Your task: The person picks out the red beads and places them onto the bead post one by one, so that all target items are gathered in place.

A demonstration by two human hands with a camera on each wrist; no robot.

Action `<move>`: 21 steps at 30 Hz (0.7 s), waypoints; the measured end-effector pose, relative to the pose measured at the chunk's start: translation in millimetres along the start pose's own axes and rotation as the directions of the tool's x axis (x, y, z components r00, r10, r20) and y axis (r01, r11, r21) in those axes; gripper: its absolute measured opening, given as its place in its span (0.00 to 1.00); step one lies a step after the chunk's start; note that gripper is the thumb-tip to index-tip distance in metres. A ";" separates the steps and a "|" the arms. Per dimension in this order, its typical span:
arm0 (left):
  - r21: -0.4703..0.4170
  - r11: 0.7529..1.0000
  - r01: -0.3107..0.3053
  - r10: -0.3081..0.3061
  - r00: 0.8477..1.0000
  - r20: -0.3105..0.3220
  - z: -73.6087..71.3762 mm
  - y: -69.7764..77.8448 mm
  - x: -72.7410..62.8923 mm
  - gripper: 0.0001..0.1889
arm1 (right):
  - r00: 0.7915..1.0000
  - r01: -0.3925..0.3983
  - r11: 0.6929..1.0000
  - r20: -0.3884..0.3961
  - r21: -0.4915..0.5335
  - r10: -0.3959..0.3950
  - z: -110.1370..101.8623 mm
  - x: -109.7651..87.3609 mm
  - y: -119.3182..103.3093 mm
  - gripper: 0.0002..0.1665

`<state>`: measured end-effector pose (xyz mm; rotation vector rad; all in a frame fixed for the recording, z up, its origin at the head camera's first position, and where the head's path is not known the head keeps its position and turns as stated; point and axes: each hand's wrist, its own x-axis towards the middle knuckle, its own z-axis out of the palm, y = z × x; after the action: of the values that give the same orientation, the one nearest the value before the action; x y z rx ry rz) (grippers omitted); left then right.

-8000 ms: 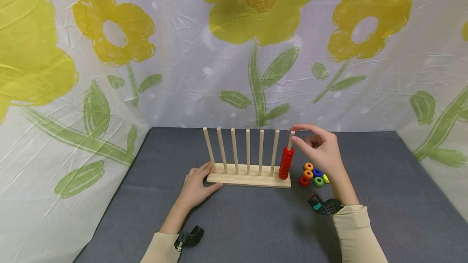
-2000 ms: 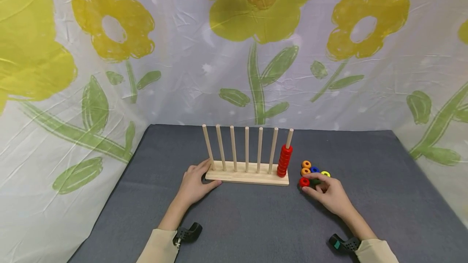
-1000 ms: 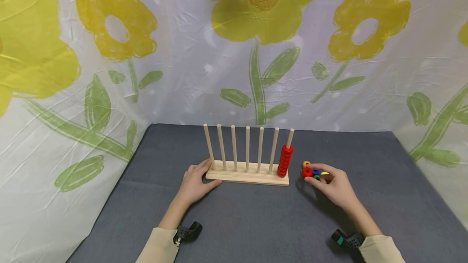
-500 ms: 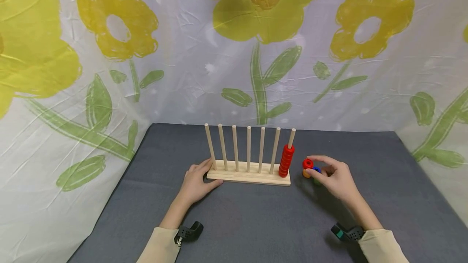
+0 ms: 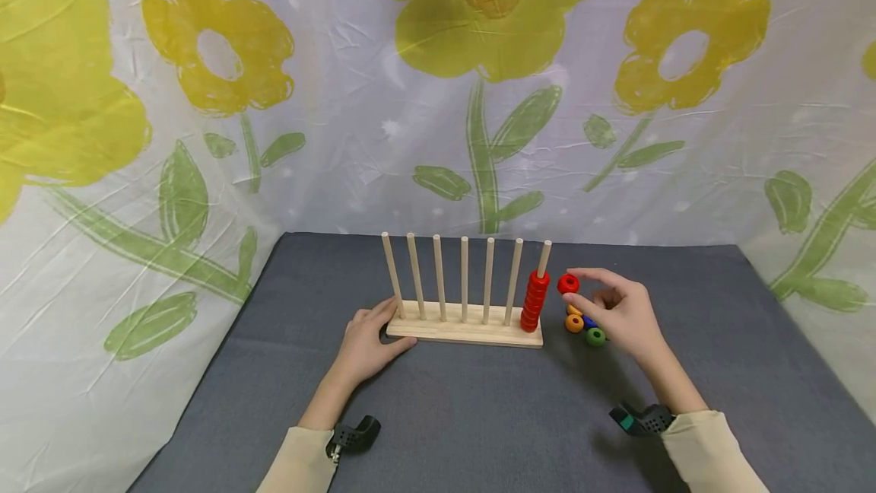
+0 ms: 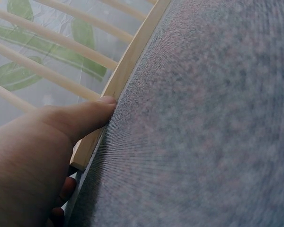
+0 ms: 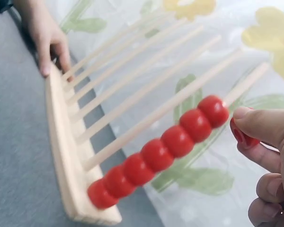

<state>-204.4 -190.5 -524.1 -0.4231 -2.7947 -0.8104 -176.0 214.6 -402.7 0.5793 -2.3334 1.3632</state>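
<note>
A wooden peg stand with a row of upright pegs stands on the table in the head view. Its rightmost peg carries a stack of red beads, with bare wood showing above them. My left hand grips the left end of the base, thumb along the front edge, as the left wrist view also shows. Between thumb and index finger my right hand pinches a loose red bead, raised just right of the stack. In the right wrist view this bead is apart from the peg, partly hidden by the thumb.
Beneath the right hand lie loose beads: orange, green and blue. The hand may hide others. A dark grey cloth covers the table, and a flower-printed sheet hangs behind it.
My right hand picked the red bead up from the pile on the table and has raised it up and leftward toward the rightmost peg. The left hand has stayed on the base.
</note>
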 end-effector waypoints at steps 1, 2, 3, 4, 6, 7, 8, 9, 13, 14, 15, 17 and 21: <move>-0.001 1.000 0.002 -0.002 1.000 0.003 0.0 -0.1 0.2 0.45 | 1.000 0.008 1.000 -0.004 0.001 -0.008 -0.7 2.2 -5.4 0.19; -0.003 1.000 0.006 -0.006 1.000 0.008 0.0 -0.1 0.4 0.45 | 1.000 0.014 1.000 -0.005 0.004 -0.014 -1.3 4.5 -8.6 0.19; -0.004 1.000 0.012 -0.012 1.000 0.014 -0.2 0.1 0.6 0.45 | 1.000 0.023 1.000 -0.007 0.009 -0.023 -2.0 6.6 -11.7 0.19; -0.010 1.000 0.019 -0.019 1.000 0.020 -0.8 0.5 0.6 0.45 | 0.999 0.032 0.999 -0.009 0.011 -0.032 -2.6 8.8 -14.2 0.19; -0.012 1.000 0.028 -0.028 0.999 0.032 -1.3 0.6 0.8 0.45 | 0.999 0.041 0.999 -0.016 0.028 -0.041 -3.3 12.9 -17.6 0.20; -0.014 0.999 0.030 -0.030 0.999 0.035 -1.6 0.8 0.8 0.45 | 0.999 0.046 0.998 -0.020 0.035 -0.045 -3.7 14.8 -19.2 0.20; -0.016 0.999 0.030 -0.030 0.999 0.035 -1.9 1.2 0.7 0.45 | 0.998 0.050 0.998 -0.026 0.040 -0.049 -4.0 16.6 -20.7 0.20; -0.018 0.999 0.031 -0.030 0.999 0.036 -2.2 1.3 0.4 0.45 | 0.998 0.049 0.998 -0.036 0.045 -0.047 -4.1 18.1 -22.7 0.20; -0.022 0.999 0.031 -0.031 0.999 0.035 -2.5 1.8 0.3 0.45 | 0.996 0.039 0.996 -0.081 0.074 -0.033 -4.3 22.7 -31.7 0.20; -0.021 0.999 0.033 -0.033 0.999 0.036 -2.5 1.8 0.3 0.45 | 0.996 0.035 0.996 -0.090 0.083 -0.028 -4.2 23.8 -34.0 0.20; -0.022 0.999 0.034 -0.033 0.999 0.036 -2.5 1.7 0.3 0.45 | 0.995 0.033 0.995 -0.099 0.090 -0.024 -4.1 25.0 -36.3 0.20; -0.022 0.999 0.035 -0.034 0.999 0.034 -2.8 1.9 0.3 0.45 | 0.993 0.034 0.995 -0.114 0.098 -0.023 -3.7 27.8 -40.0 0.20; -0.022 0.999 0.034 -0.033 0.999 0.035 -2.9 2.2 -0.1 0.45 | 0.990 0.049 0.994 -0.136 0.101 -0.035 -2.3 32.8 -44.8 0.20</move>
<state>-203.2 -190.3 -520.6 -0.3987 -2.8345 -0.8513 -180.1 191.4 -352.3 0.5457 -2.1427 1.4640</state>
